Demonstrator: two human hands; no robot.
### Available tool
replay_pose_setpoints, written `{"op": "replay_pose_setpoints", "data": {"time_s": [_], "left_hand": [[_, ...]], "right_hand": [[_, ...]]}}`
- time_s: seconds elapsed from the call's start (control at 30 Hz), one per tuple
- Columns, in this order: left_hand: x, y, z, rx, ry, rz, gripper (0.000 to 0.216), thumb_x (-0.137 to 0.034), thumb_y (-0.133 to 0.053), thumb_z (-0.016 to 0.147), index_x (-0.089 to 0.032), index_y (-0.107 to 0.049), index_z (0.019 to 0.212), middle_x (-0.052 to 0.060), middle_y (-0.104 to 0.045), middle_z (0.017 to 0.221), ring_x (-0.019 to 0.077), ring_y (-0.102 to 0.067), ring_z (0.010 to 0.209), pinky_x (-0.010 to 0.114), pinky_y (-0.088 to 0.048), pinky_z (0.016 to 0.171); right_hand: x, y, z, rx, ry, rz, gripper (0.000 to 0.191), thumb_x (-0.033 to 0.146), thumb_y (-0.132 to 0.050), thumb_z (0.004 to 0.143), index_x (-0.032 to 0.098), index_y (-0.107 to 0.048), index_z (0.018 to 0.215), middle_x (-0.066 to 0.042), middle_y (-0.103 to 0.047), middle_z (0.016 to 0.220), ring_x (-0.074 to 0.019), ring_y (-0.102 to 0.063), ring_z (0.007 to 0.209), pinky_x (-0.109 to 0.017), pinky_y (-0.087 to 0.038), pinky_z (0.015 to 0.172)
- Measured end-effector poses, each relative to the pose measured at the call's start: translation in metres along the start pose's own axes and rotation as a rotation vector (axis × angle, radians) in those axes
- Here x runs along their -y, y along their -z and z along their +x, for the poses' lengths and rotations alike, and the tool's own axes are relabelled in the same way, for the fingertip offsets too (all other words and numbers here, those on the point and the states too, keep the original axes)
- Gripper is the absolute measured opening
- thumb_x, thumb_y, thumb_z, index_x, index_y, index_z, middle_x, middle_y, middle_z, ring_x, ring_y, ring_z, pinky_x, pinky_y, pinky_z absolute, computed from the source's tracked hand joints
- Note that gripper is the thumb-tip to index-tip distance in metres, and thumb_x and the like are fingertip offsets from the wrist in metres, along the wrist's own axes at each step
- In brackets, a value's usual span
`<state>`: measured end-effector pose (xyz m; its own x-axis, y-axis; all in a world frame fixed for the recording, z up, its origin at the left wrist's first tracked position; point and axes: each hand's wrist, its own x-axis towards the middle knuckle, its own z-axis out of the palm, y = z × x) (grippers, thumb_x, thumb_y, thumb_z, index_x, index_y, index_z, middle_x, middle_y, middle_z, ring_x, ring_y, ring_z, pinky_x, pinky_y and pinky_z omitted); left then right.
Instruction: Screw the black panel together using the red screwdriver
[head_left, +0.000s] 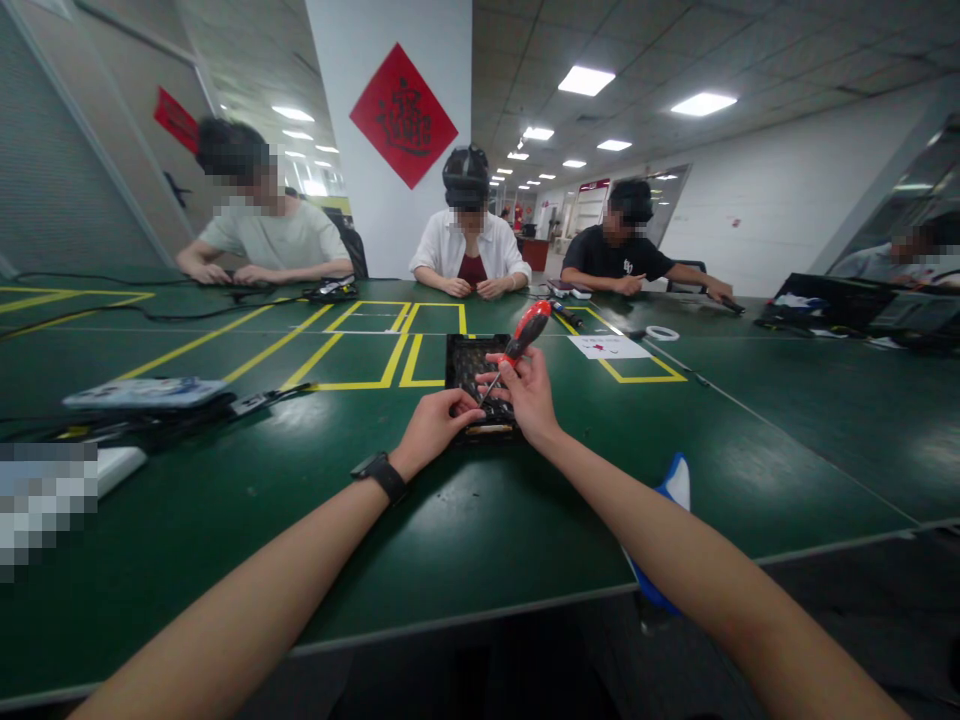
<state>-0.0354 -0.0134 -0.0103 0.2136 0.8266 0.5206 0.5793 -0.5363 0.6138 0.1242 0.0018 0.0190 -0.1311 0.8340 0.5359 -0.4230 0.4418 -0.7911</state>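
A screwdriver (531, 330) with a red and black handle is tilted over a black case (466, 352), its handle up and to the right. My right hand (531, 392) holds it between thumb and fingers, near where the handle meets the shaft. Close to the screwdriver's tip, the thumb and fingers of my left hand (442, 418) are pinched together at the case's front left part. Whatever they hold there is too small to make out. Rows of small dark shapes show inside the case, partly covered by my hands. A black watch (379, 474) is on my left wrist.
Yellow tape (390, 360) marks rectangles on the green table (465, 530). A stack of devices and cables (150, 395) lies left. To the right are a white paper (609, 347), a tape roll (662, 333) and a blue-white object (679, 482) behind my forearm. Several people sit opposite.
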Motion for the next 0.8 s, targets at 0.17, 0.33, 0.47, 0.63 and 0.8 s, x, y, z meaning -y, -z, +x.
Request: {"op": "replay_pose_setpoints", "data": {"time_s": [0.17,0.33,0.47,0.63,0.8], "left_hand": [[0.0016,0.0019,0.0001,-0.015,-0.035,0.042,0.026,-0.042,-0.057,0.08,-0.017,-0.066,0.08,0.002,-0.067,0.074,0.0146,-0.058,0.067,0.026,-0.042,0.064],[0.0012,0.0046,-0.0001,-0.002,-0.066,0.046,0.024,-0.037,-0.053,0.083,-0.017,-0.067,0.084,0.004,-0.069,0.081,0.0163,-0.061,0.072,0.027,-0.044,0.069],[0.0043,0.0041,-0.0004,0.007,-0.065,0.033,0.025,-0.035,-0.05,0.085,-0.017,-0.067,0.087,0.004,-0.07,0.084,0.0171,-0.061,0.075,0.028,-0.045,0.072],[0.0059,0.0022,0.0,0.022,-0.066,-0.009,0.027,-0.037,-0.048,0.086,-0.017,-0.067,0.087,0.004,-0.069,0.082,0.0166,-0.061,0.075,0.028,-0.045,0.072],[0.001,0.0008,-0.0001,0.021,-0.059,-0.035,0.023,-0.039,-0.054,0.082,-0.018,-0.064,0.086,0.002,-0.066,0.081,0.0151,-0.059,0.074,0.027,-0.044,0.071]], "right_hand": [[-0.0013,0.001,0.0009,-0.012,0.013,-0.038,0.042,0.039,-0.063,0.076,0.026,-0.037,0.105,-0.001,-0.061,0.101,-0.0094,-0.065,0.067,-0.028,-0.057,0.065],[-0.0039,0.0025,0.0002,0.026,-0.026,-0.049,0.037,0.044,-0.048,0.085,0.026,-0.041,0.116,-0.005,-0.062,0.106,-0.0103,-0.065,0.067,-0.027,-0.056,0.061],[-0.0076,0.0038,-0.0003,0.079,-0.046,-0.01,0.034,0.04,-0.042,0.088,0.027,-0.042,0.119,-0.005,-0.059,0.114,-0.0109,-0.066,0.071,-0.029,-0.056,0.065],[-0.0059,0.0025,-0.0003,0.052,-0.009,-0.059,0.029,0.039,-0.049,0.085,0.025,-0.045,0.111,-0.004,-0.059,0.111,-0.0095,-0.064,0.068,-0.027,-0.055,0.063],[-0.0009,-0.0006,-0.0022,0.041,0.024,-0.094,0.025,0.04,-0.051,0.085,0.024,-0.042,0.101,-0.003,-0.059,0.109,-0.0079,-0.064,0.066,-0.025,-0.055,0.06]]}}
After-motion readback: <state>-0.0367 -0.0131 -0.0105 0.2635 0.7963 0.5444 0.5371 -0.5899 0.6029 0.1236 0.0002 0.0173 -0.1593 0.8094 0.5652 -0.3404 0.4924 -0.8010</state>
